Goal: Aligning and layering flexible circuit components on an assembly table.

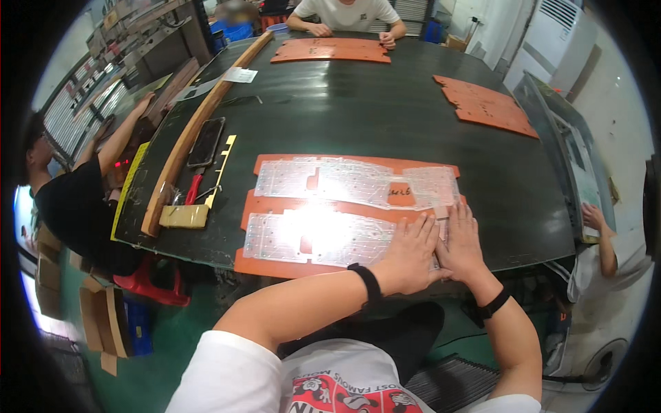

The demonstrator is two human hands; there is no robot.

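Two shiny, translucent sheets with fine printed lines lie on orange boards at the table's near side: a far sheet and a near sheet. My left hand rests flat on the right end of the near sheet, fingers stretched out. Close beside it, my right hand lies flat too, its fingertips at the right edge of the sheets. Glare washes out the middle of both sheets. Beneath them, the orange board shows along the edges and through cut-outs. What lies under my palms is hidden.
Left on the dark table are a wooden strip, a phone, a red-handled tool, a yellow block and a yellow ruler. Farther off lie two orange boards. Other people work around the table.
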